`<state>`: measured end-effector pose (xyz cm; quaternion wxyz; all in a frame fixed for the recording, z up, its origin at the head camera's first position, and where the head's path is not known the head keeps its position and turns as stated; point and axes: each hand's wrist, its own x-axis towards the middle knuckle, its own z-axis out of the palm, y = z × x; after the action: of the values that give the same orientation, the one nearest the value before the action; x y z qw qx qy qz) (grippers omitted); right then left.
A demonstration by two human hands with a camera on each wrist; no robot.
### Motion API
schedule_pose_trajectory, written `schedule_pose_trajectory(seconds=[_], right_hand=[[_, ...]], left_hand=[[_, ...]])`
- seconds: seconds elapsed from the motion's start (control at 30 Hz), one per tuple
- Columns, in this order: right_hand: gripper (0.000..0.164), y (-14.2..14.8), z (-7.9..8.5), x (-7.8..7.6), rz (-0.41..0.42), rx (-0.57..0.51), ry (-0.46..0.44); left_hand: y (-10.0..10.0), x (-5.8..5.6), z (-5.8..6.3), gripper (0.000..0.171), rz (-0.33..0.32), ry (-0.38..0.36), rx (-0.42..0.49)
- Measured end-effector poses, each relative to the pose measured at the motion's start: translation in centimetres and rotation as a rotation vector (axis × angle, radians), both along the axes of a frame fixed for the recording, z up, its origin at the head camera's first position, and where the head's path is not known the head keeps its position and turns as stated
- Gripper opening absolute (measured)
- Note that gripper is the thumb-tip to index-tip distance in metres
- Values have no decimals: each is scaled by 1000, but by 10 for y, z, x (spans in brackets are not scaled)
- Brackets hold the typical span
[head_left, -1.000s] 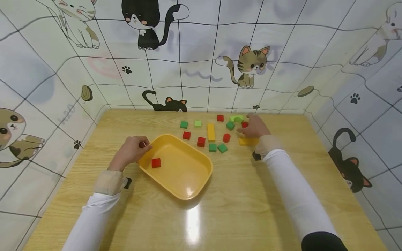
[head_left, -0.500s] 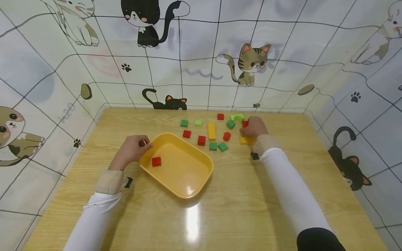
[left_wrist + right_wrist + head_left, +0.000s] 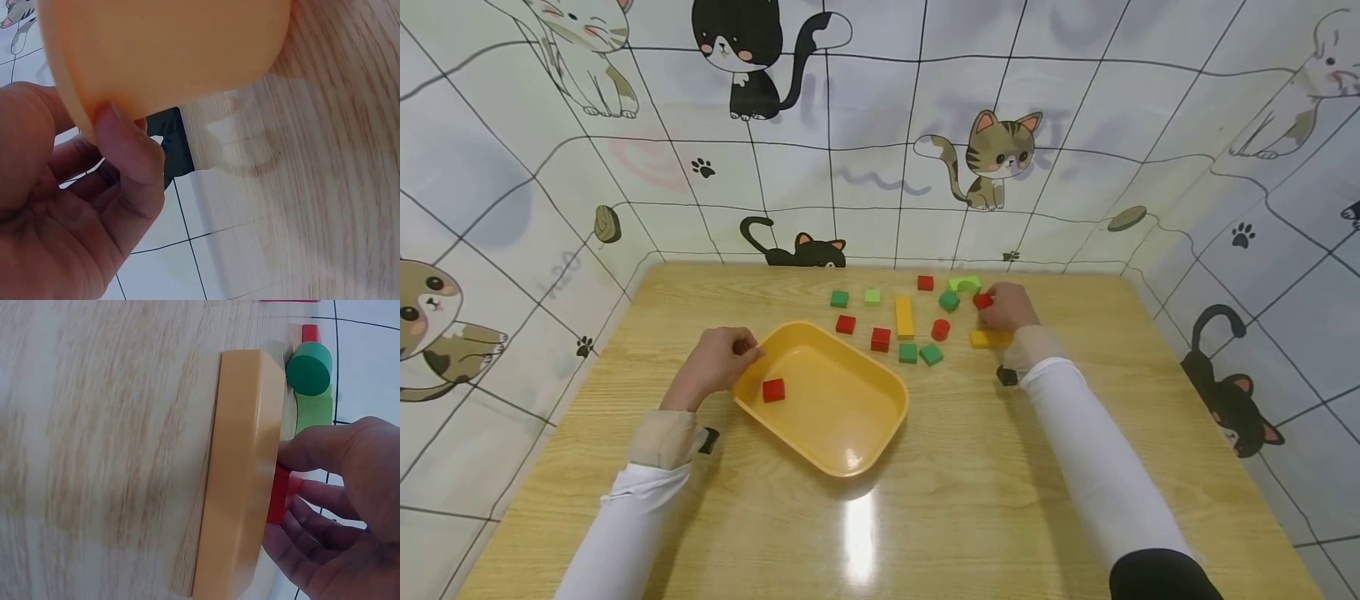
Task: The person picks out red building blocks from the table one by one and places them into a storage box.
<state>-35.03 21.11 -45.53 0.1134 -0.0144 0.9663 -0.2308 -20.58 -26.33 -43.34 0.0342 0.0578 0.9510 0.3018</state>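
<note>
At the left corner of a yellow plastic tray (image 3: pixel 838 408), my left hand (image 3: pixel 717 360) pinches the rim between thumb and fingers. The left wrist view shows the thumb (image 3: pixel 128 147) against the tray's wall (image 3: pixel 169 50). One red block (image 3: pixel 772 390) lies inside the tray. At the back right of the table, my right hand (image 3: pixel 1009 307) grips another red block (image 3: pixel 982 301), partly covered by the fingers. In the right wrist view this block sits between thumb and fingers, just behind a long yellow block (image 3: pixel 240 469).
Several red and green blocks lie near the back of the table (image 3: pixel 970 500), among them a red cylinder (image 3: pixel 941 329), a light green arch (image 3: pixel 964 284) and an upright-lying yellow bar (image 3: pixel 904 317). A patterned cat-print sheet (image 3: pixel 865 179) encloses the back and sides.
My right hand's fingers have drawn in from spread to gripping the red block, which has shifted slightly left. My left hand keeps its hold on the tray.
</note>
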Motion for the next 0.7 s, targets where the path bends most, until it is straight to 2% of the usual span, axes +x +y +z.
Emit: schedule_pose_trajectory(seconds=[0.27, 0.53, 0.7], right_hand=[[56, 3, -1, 2, 18, 21, 22], [59, 0, 13, 7, -9, 5, 54], [51, -5, 20, 7, 23, 31, 113]], left_hand=[[-2, -1, 1, 21, -3, -34, 22], [-5, -1, 5, 26, -15, -107, 92], [-6, 0, 6, 28, -25, -127, 121]])
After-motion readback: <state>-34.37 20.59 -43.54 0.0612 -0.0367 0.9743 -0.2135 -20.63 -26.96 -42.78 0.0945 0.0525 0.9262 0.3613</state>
